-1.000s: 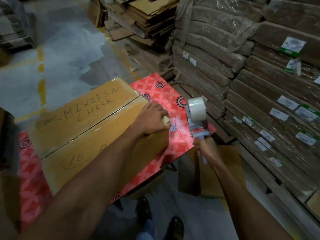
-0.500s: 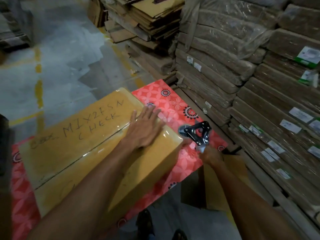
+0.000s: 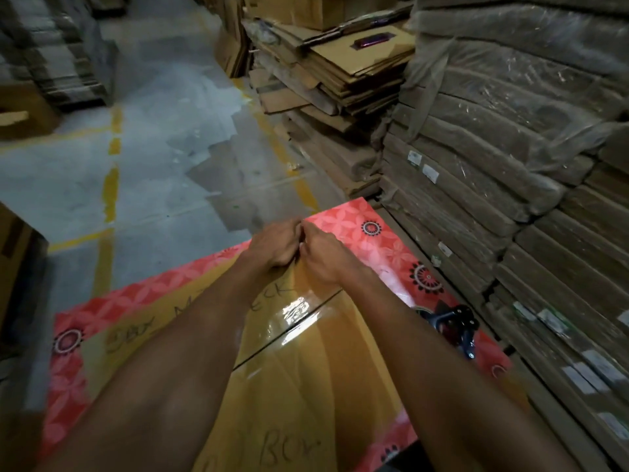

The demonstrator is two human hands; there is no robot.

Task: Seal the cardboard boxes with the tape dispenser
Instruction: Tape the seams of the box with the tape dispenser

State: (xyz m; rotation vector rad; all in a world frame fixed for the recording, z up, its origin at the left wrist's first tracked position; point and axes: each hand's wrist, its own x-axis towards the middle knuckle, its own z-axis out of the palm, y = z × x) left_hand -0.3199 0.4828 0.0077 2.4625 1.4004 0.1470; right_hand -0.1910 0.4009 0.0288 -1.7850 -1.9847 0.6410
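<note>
Nearest the cam: brown cardboard box [image 3: 306, 386], laid flat on red flower-patterned table cover [image 3: 384, 247], top flaps closed, handwritten marker text on lid. Both forearms are stretched over it. Centre seam [image 3: 265, 349] is seen running across the lid. Clear glossy tape strip [image 3: 296, 310] is laid over the lid mid-way, crossing the seam and heading twd the far edge; wrinkles and glare noted, so not fully smoothed.

To the right, on the table cover just beside the box: black metal tape dispenser [image 3: 454, 323], set down, not held, well apart from both hands.

At the box's far edge: left hand [image 3: 274, 245] and right hand [image 3: 325, 255] are brought together, touching. Fingers of both are curled down over the far rim of the box; fingertips hidden. Whether the tape end is pinched underneath can't be told.

Step judged: tape end being pressed/folded over far edge, i.e. finishing one strip. Next move prob. calls for a firm rub-down along the strip to flatten wrinkles, then the dispenser to be picked up again w/ right hand for other seams or next box. Risk: tape lifting at the corner if not pressed well.

Beyond: grey concrete floor [image 3: 163, 172] w/ yellow lines, flattened brown cartons [image 3: 340, 73] stacked, plastic-wrapped cardboard bundles [image 3: 493, 137] at right.
</note>
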